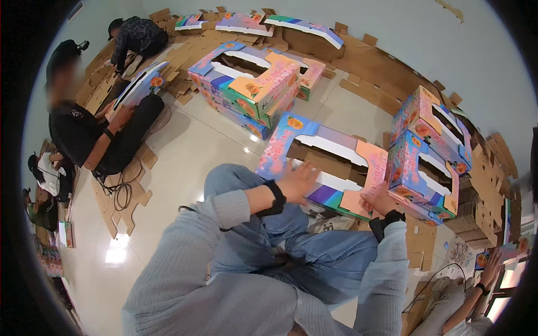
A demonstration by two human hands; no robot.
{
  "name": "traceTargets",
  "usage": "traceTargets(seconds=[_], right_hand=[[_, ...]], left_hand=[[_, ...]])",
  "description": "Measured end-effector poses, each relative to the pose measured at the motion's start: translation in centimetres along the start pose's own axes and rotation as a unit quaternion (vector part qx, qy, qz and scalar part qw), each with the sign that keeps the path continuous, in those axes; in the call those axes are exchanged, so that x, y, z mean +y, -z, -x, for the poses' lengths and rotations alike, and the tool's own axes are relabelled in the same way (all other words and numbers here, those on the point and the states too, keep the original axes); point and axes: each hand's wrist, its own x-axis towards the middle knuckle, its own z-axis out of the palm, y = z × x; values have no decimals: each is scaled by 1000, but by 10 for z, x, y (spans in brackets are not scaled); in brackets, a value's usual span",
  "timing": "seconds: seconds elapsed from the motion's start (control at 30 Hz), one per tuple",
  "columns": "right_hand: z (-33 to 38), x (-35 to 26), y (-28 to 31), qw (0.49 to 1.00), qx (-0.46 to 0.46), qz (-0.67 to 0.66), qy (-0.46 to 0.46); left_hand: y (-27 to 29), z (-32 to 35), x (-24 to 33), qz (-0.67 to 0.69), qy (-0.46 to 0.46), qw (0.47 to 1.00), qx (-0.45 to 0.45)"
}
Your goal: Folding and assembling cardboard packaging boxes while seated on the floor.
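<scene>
A printed cardboard fruit box in blue, pink and peach rests in front of my crossed legs. Its top has a long opening edged with white flaps, and bare brown cardboard shows inside. My left hand lies with fingers spread on the near left part of the top, beside the opening. At the near right corner, my right hand grips the box's edge, its fingers bent around it. The underside of the box is hidden.
Stacked printed boxes stand beyond to the left, more boxes close on the right. Flat brown cardboard is piled at the far right. A person sits at the left holding a printed sheet; another person bends behind.
</scene>
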Motion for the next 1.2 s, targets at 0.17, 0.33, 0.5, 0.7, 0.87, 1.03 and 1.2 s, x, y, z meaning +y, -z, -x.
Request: traceTargets(seconds=[0.17, 0.33, 0.5, 0.7, 0.87, 1.03, 1.2], right_hand=[[10, -10, 11, 999, -28, -13, -14], [11, -16, 7, 1000, -8, -3, -9], [28, -39, 1, 988, 113, 81, 59], [41, -94, -11, 944, -32, 260, 203], [40, -90, -10, 945, -38, 254, 201], [30, -85, -10, 937, -41, 271, 217], [28, -89, -13, 921, -13, 325, 215]], left_hand=[[8, 11, -26, -67, 3, 997, 47], [5, 5, -30, -55, -24, 997, 56], [17, 0, -42, -9, -47, 999, 3], [48, -18, -68, -10, -52, 983, -173], [47, -18, -75, -28, -55, 978, -201], [42, -20, -81, -7, -66, 979, -194], [39, -14, -80, -19, -76, 984, -162]])
